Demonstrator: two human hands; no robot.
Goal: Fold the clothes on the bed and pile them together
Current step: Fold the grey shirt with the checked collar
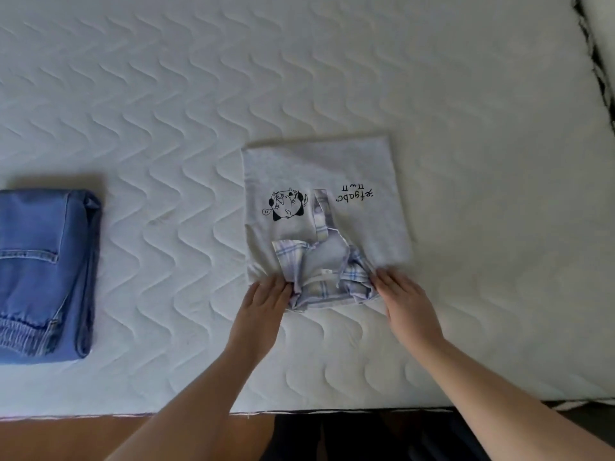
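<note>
A light grey top (359, 168) with a black cartoon print and lettering lies folded into a rectangle on the white quilted bed (199, 111). Its blue-and-white plaid collar part (329, 281) bunches at the near edge. My left hand (266, 299) touches the near left side of the plaid part, fingertips at the cloth. My right hand (404, 299) touches the near right side, fingers fairly straight. Folded blue jeans (43, 274) lie on the bed at the far left, apart from the top.
The bed's near edge (133, 414) runs across the bottom, with brown floor below it. At the far right a black-and-white edging (599, 71) borders the mattress. My legs in dark cloth show at the bottom.
</note>
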